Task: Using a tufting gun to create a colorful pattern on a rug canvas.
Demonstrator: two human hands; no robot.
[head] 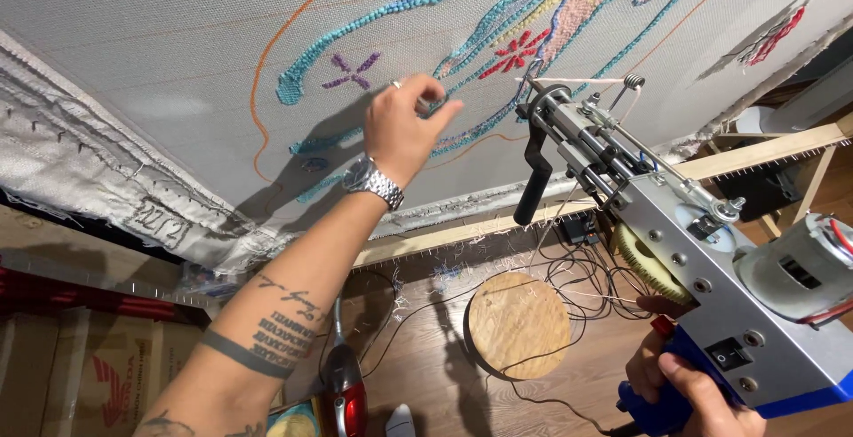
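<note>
A grey backing cloth (pixel 160 37) is stretched on a wooden frame (pixel 755 154), with teal, red, purple and pink tufted shapes and orange drawn lines. My left hand (pixel 404 122), with a metal watch on the wrist, presses its fingertips on the cloth beside a teal line. My right hand (pixel 680 384) grips the blue handle of a tufting gun (pixel 675 224). The gun's needle tip (pixel 531 77) is at the cloth just right of my left fingers. A thin pale yarn (pixel 577 80) runs to the needle through a wire guide.
A round wooden disc (pixel 518 323) lies on the wooden floor below, with black cables (pixel 582 282) looped around it. A red and silver tool (pixel 345 393) lies near the bottom. Cardboard boxes (pixel 80 370) stand at lower left. The frame's tack strip (pixel 444 240) has sharp points.
</note>
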